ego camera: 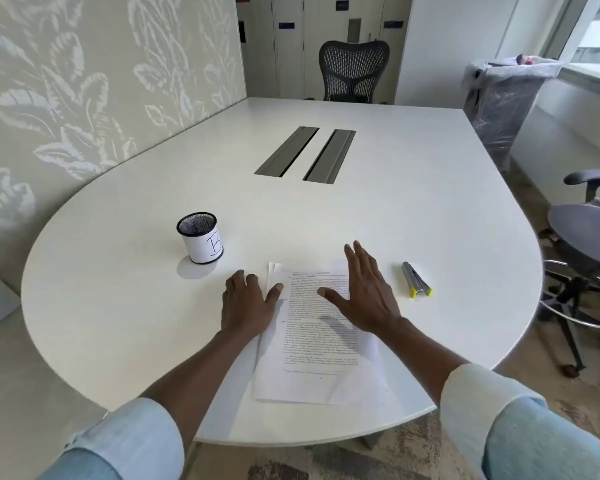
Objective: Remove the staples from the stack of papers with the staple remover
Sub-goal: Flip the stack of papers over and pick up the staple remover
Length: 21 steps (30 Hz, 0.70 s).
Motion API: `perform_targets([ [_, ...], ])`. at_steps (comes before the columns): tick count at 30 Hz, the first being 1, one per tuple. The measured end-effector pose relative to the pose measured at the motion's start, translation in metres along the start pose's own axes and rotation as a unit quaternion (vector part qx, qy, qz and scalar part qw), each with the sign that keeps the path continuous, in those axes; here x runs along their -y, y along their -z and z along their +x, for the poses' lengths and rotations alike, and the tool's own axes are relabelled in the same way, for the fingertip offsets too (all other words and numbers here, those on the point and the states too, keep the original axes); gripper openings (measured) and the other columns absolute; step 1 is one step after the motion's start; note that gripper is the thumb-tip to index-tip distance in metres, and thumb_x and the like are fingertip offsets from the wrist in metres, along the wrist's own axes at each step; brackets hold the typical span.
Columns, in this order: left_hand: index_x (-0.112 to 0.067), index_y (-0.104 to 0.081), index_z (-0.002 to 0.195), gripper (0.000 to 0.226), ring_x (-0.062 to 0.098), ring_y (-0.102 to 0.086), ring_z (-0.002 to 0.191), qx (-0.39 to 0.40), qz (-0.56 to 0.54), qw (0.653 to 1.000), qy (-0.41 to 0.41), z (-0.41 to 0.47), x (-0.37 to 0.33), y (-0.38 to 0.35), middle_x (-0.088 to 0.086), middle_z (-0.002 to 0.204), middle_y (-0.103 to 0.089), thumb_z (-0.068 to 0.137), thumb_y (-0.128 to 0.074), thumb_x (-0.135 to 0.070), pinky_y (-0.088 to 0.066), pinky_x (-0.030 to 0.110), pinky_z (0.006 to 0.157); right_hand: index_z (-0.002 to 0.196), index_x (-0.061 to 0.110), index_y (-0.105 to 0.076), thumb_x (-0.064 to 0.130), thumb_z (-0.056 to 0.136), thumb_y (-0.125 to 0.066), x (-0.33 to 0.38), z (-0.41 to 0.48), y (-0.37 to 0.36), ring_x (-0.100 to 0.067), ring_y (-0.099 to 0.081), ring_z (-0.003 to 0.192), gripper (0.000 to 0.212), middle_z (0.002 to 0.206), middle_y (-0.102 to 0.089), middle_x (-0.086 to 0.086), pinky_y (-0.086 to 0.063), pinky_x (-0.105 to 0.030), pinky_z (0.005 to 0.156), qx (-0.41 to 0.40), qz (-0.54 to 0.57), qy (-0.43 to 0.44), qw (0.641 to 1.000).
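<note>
On the white desk (pixel 395 220), the stack of papers (pixel 312 351) is pressed by the left hand (pixel 246 306); the right hand (pixel 368 296) is held spread above, nothing grasped; the staple remover (pixel 417 279) lies beside.

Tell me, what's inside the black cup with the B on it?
The mesh cup looks empty: only dark mesh shows through its open top. Its bottom is hidden by the near wall, so something small could lie there. The staple remover is on the table, not in the cup.

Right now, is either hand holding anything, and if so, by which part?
Nothing is held. The left hand rests flat at the left edge of the stack of papers; the right hand is open above it. The staple remover lies untouched.
</note>
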<state>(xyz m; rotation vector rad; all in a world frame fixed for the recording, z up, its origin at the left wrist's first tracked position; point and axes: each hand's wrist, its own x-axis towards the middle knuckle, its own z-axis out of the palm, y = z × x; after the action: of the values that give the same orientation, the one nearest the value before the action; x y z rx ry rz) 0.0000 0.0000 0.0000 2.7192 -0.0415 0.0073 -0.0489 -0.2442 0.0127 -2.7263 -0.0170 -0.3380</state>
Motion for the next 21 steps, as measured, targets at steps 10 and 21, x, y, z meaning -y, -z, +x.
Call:
perform_targets([
  [10,0.001,-0.060,0.137,0.069,0.040,-0.034,0.152,0.020,-0.087,0.993,0.080,-0.002,-0.038,-0.002,0.020,0.155,-0.047,0.101,-0.064,-0.059,-0.041,0.052,0.121,0.175,0.012,-0.013,0.073,0.100,-0.058,0.003,-0.015,-0.027,-0.035,-0.017,0.169,0.107,0.183,-0.012,-0.018,-0.026,-0.047,0.134,0.038,0.008,-0.038,0.999],
  [21,0.004,-0.062,0.131,0.051,0.043,-0.070,0.117,-0.034,-0.353,0.911,0.211,0.004,-0.060,0.017,0.024,0.125,-0.072,0.086,-0.082,-0.009,-0.049,0.033,0.071,0.166,0.011,-0.035,0.070,0.098,-0.064,0.002,-0.015,-0.025,-0.029,-0.042,0.154,0.094,0.165,-0.043,-0.009,-0.047,-0.046,0.118,-0.006,0.112,-0.087,0.990],
])
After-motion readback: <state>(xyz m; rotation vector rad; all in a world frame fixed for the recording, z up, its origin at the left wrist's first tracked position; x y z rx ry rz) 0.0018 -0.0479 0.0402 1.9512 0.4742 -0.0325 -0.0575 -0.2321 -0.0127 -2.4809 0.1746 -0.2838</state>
